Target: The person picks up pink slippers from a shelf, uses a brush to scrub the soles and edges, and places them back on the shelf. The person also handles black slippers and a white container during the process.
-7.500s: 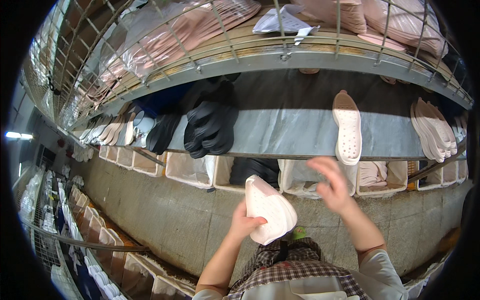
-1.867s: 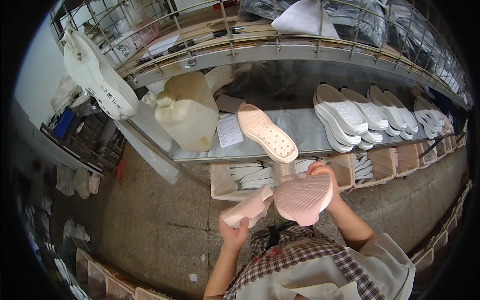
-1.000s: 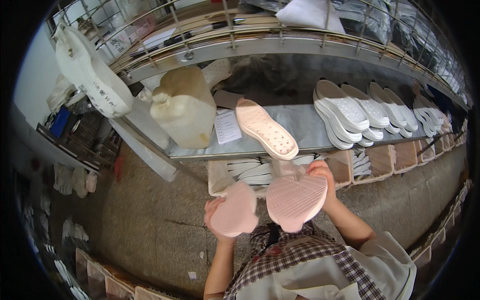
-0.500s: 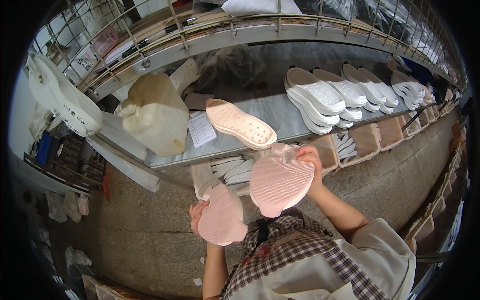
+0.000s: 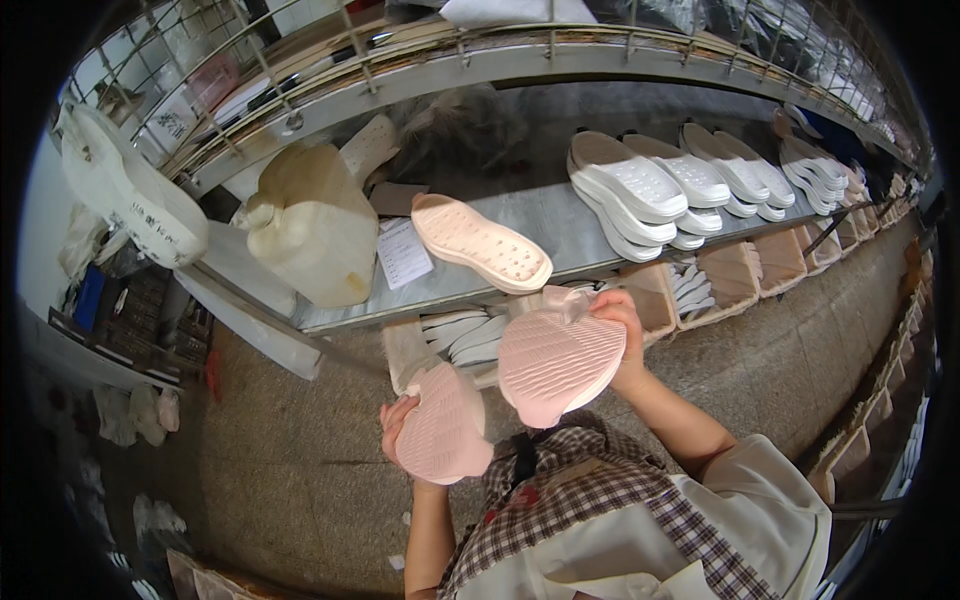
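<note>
Two pink shoe soles in hand, tread side up, in front of a grey metal shelf [image 5: 600, 235]. Left hand [image 5: 398, 425] closed on the edge of the smaller-looking pink sole [image 5: 445, 435], held low, just above the checked apron [image 5: 590, 500]. Right hand [image 5: 618, 318] clamped on the heel end of the second pink sole [image 5: 558, 365], raised higher, close to the shelf's front lip. Hands apart; soles near each other but not touching.

Stage, as judged: a pair lifted and under inspection or matching, neither piece yet set down. A third pink sole [image 5: 480, 242] already on the shelf, studded face up, beside a paper sheet [image 5: 402, 253]; to its right, a row of white soles [image 5: 690, 185], overlapped like fallen tiles. Open bins [image 5: 740, 270] beneath the shelf, more white pieces inside. Placement of the two held soles seemingly still to come.

Materials: held soles matte, soft-looking, probably foam or rubber; fine ribbed grooves across the forefoot of the right one, a smoother dimpled face on the left. Shelf sole dotted with small round holes or studs. Yellowed translucent plastic jug [image 5: 315, 222] at the shelf's left end, squat and rounded. Wire rack [image 5: 420, 50] overhead; rough concrete floor [image 5: 290, 440] below.
</note>
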